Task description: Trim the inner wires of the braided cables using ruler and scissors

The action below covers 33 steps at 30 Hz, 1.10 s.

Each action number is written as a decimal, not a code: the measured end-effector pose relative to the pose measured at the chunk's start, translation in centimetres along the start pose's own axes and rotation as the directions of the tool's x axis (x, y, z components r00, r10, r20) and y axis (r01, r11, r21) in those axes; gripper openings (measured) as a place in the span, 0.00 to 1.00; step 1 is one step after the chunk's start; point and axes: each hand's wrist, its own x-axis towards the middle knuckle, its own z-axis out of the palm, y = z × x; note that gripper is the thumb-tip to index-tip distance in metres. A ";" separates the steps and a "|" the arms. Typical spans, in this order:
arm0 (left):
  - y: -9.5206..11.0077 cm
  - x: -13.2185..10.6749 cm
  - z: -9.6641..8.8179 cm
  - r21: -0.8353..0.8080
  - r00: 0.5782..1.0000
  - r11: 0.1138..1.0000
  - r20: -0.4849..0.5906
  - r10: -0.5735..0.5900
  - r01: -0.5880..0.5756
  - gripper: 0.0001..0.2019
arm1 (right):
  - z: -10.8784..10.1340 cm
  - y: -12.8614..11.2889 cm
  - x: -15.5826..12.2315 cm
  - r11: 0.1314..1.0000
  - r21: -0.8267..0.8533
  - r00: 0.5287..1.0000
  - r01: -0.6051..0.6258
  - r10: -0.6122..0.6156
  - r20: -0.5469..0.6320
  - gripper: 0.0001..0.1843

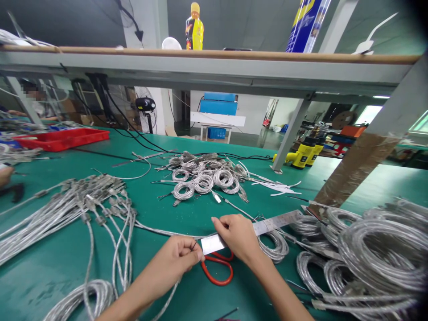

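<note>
At lower centre of the frame, the person's left hand [170, 261] is curled, with thumb and fingertips pinched on a thin, clear-coated wire cable [172, 232] at the near end of a steel ruler [277, 224]. The right hand [234, 236] lies closed over the ruler and cable, its fingers pressing them together; the cable's exact tip is hidden by the fingers.

The cable looks light and springy, and it will likely keep the curve of its coil. Its smooth coating may slip, so a pinch close to the metal end fitting would give the surest hold. The ruler seems thin, stiff and slick, best held flat by its edges.

Red-handled scissors [217, 272] lie on the green counter [36, 285] just under the hands. A bundle of cables [67, 214] spreads across the left of the frame, smaller coils [200, 180] sit at upper centre, and large coils [377, 254] fill the lower right. A red tray [60, 139] stands at the far left, beside a co-worker's hand [5, 174] at the frame's edge.
</note>
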 end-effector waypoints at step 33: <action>-0.7 0.0 0.5 0.085 0.975 0.980 0.120 -0.189 0.180 0.14 | 0.7 1.0 -0.2 1.000 -0.023 1.000 0.007 -0.007 0.025 0.25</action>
